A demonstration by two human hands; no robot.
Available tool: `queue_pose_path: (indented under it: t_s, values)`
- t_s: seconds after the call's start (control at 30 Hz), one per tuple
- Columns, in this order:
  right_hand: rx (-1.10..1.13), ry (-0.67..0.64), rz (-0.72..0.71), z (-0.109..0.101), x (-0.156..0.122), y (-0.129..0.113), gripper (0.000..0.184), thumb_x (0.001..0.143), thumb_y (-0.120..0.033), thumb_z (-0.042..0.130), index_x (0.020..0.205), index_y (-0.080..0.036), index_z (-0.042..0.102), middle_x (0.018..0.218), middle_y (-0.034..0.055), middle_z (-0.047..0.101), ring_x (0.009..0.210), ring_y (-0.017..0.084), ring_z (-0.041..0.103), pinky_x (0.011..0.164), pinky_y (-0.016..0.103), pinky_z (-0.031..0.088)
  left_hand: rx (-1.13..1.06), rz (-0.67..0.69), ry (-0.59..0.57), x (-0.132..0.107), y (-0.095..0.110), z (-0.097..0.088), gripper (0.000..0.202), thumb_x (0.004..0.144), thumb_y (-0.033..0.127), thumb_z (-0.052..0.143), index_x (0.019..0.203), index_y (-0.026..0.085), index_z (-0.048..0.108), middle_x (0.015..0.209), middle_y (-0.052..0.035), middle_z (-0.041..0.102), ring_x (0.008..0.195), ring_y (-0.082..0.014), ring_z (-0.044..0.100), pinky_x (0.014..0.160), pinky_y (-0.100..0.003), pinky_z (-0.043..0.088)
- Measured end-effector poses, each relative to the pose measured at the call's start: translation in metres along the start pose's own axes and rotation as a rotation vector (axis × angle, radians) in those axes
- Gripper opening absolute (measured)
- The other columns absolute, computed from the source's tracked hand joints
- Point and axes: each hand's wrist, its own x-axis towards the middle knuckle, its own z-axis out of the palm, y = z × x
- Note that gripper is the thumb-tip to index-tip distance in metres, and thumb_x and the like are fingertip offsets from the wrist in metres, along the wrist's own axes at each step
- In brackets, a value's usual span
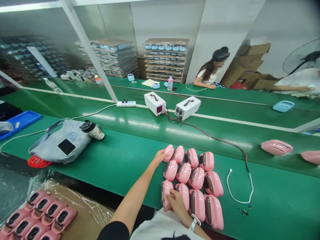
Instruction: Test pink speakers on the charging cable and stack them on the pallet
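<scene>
Several pink plastic devices [197,178] stand in three close rows on the green table [125,156] in front of me. My left hand [160,156] reaches to the far left end of the back row, fingers closed on a pink device [169,152] there. My right hand [175,200] rests at the near row, fingers curled against the leftmost pink device [165,191]. A white watch sits on my right wrist.
A white cable [240,196] loops right of the rows. Two white power supplies [155,103] with red-black leads sit further back. A grey bag [62,143] with a phone and cup lies left. More pink devices [37,216] sit on a tray lower left. Other people work at the far belt.
</scene>
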Motion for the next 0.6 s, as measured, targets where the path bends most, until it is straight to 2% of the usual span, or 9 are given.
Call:
queue_pose_path:
  t_s: [0.2, 0.37, 0.5, 0.6]
  values:
    - [-0.008, -0.011, -0.02, 0.001, 0.002, -0.004, 0.046, 0.056, -0.061, 0.054, 0.059, -0.023, 0.029, 0.041, -0.0091, 0.029, 0.04, 0.024, 0.063, 0.035, 0.023, 0.026, -0.071, -0.031, -0.016, -0.002, 0.01, 0.013, 0.017, 0.09, 0.027, 0.06, 0.098, 0.012, 0.059, 0.082, -0.0008, 0.059, 0.066, -0.0108, 0.056, 0.061, -0.025, 0.051]
    - [0.062, 0.045, -0.015, 0.004, 0.002, -0.005, 0.039, 0.053, -0.053, 0.055, 0.06, -0.024, 0.031, 0.041, -0.0106, 0.032, 0.035, 0.021, 0.059, 0.034, 0.024, 0.028, 0.013, -0.096, -0.034, -0.001, 0.021, 0.017, 0.024, 0.091, 0.032, 0.058, 0.105, 0.012, 0.058, 0.086, -0.0024, 0.059, 0.066, -0.0113, 0.056, 0.06, -0.026, 0.051]
    - [0.127, 0.127, 0.0, 0.008, 0.003, -0.004, 0.034, 0.053, -0.049, 0.054, 0.067, -0.023, 0.036, 0.046, -0.0112, 0.034, 0.035, 0.017, 0.056, 0.035, 0.023, 0.027, 0.07, -0.082, 0.012, -0.002, 0.025, 0.004, 0.035, 0.092, 0.033, 0.056, 0.122, 0.015, 0.051, 0.1, -0.0059, 0.06, 0.076, -0.0145, 0.058, 0.067, -0.03, 0.053]
    - [0.15, 0.143, 0.02, 0.006, 0.001, -0.004, 0.038, 0.053, -0.047, 0.055, 0.079, -0.022, 0.041, 0.051, -0.0106, 0.039, 0.038, 0.016, 0.057, 0.037, 0.023, 0.03, 0.042, -0.049, 0.051, -0.019, 0.009, -0.02, 0.043, 0.092, 0.033, 0.055, 0.131, 0.018, 0.045, 0.112, -0.0079, 0.058, 0.083, -0.0159, 0.06, 0.073, -0.033, 0.053]
